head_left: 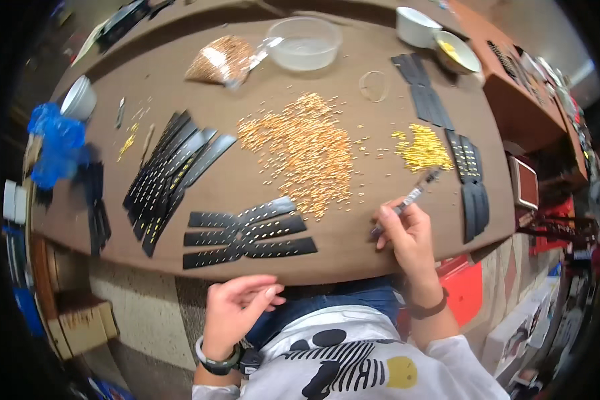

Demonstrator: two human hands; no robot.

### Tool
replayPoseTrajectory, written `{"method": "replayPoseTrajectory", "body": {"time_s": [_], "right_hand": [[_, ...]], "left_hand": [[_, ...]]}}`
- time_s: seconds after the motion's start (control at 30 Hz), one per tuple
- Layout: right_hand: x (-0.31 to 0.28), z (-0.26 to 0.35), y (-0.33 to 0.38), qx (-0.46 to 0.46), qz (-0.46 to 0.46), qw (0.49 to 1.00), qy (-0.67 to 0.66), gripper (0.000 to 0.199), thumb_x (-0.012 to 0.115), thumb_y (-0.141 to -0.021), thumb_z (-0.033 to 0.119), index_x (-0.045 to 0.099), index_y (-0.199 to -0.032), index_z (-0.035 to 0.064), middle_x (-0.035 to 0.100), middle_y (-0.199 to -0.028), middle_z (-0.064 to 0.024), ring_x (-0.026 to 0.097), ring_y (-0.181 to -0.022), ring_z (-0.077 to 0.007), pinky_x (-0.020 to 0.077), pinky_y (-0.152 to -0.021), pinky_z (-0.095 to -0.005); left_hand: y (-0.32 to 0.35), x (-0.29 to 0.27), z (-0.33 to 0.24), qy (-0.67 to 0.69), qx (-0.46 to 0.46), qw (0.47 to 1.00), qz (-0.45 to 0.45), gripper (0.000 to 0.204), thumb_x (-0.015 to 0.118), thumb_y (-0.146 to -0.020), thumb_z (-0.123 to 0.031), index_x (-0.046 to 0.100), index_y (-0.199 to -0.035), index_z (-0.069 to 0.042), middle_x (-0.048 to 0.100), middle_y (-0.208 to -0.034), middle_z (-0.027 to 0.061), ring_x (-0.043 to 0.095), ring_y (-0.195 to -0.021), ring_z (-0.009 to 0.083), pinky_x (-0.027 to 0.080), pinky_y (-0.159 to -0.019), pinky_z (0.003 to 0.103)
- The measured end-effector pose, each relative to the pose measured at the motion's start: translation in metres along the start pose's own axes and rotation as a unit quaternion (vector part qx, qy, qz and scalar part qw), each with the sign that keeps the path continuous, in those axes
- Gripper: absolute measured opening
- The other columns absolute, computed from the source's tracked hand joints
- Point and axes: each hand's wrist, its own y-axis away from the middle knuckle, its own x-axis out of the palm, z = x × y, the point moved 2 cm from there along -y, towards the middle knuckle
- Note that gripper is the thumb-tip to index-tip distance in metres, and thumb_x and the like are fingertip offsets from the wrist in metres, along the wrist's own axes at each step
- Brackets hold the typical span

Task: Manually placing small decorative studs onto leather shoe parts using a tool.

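We see right hand [407,230] gripping slim silver tweezers [417,191] over brown table [353,247], beside small bright-yellow pin pile [421,148]; left hand [237,308] loose, fingers released, below table edge near black perforated strips [247,235].

Just left of the fingers lie three black strips [247,235], beyond the fingertips two heaps of gold pieces [307,150], and far ahead four bowls [303,43].
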Motion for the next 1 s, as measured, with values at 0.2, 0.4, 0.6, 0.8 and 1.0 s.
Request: {"method": "replayPoseTrajectory", "body": {"time_s": [0.2, 0.4, 0.6, 0.8, 1.0], "right_hand": [[-0.055, 0.058, -0.024, 0.053, 0.115, 0.944, 0.306, 0.040, 0.070, -0.084, 0.010, 0.056, -0.119, -0.0056, 0.054, -0.060, 0.0003, 0.053, -0.048, -0.0060, 0.0420, -0.044, -0.0238], [-0.094, 0.083, -0.100, 0.101, 0.105, 0.917, 0.372, 0.052, 0.072, -0.080, 0.016, 0.054, -0.122, -0.0081, 0.060, -0.061, -0.0042, 0.055, -0.047, -0.0101, 0.0436, -0.042, -0.0247], [-0.119, 0.087, -0.168, 0.066, 0.019, 0.903, 0.424, 0.045, 0.072, -0.080, 0.015, 0.058, -0.115, -0.0091, 0.057, -0.065, -0.0036, 0.052, -0.052, -0.0091, 0.0391, -0.043, -0.0240], [-0.132, 0.063, -0.190, 0.041, -0.028, 0.904, 0.425, 0.044, 0.068, -0.081, 0.019, 0.060, -0.114, -0.0084, 0.057, -0.059, -0.0032, 0.054, -0.047, -0.0112, 0.0408, -0.040, -0.0255], [-0.136, 0.080, -0.174, 0.020, -0.046, 0.921, 0.386, 0.045, 0.066, -0.086, 0.026, 0.059, -0.118, -0.0035, 0.061, -0.081, -0.0063, 0.055, -0.057, -0.0099, 0.0419, -0.044, -0.0240]], "left_hand": [[-0.024, -0.028, -0.027, -0.434, 0.397, 0.805, -0.074, 0.040, 0.079, -0.062, -0.001, 0.067, -0.099, 0.000, 0.062, -0.120, 0.0177, 0.060, -0.113, 0.0362, 0.049, -0.094, 0.042], [-0.048, -0.040, -0.026, -0.485, 0.397, 0.779, -0.026, 0.043, 0.080, -0.066, -0.012, 0.065, -0.104, 0.001, 0.064, -0.117, 0.0188, 0.059, -0.114, 0.0370, 0.047, -0.099, 0.045], [-0.050, -0.037, -0.025, -0.502, 0.469, 0.724, -0.060, 0.027, 0.069, -0.071, -0.003, 0.066, -0.098, 0.000, 0.069, -0.105, 0.0137, 0.065, -0.106, 0.0318, 0.051, -0.096, 0.043], [-0.041, -0.047, -0.027, -0.353, 0.427, 0.814, -0.176, 0.029, 0.064, -0.079, 0.003, 0.066, -0.108, 0.001, 0.070, -0.098, 0.0167, 0.070, -0.090, 0.0271, 0.057, -0.084, 0.035], [-0.011, -0.042, -0.037, -0.381, 0.479, 0.758, -0.227, 0.033, 0.064, -0.078, 0.003, 0.065, -0.111, 0.003, 0.069, -0.101, 0.0180, 0.069, -0.092, 0.0292, 0.056, -0.084, 0.036]]}}
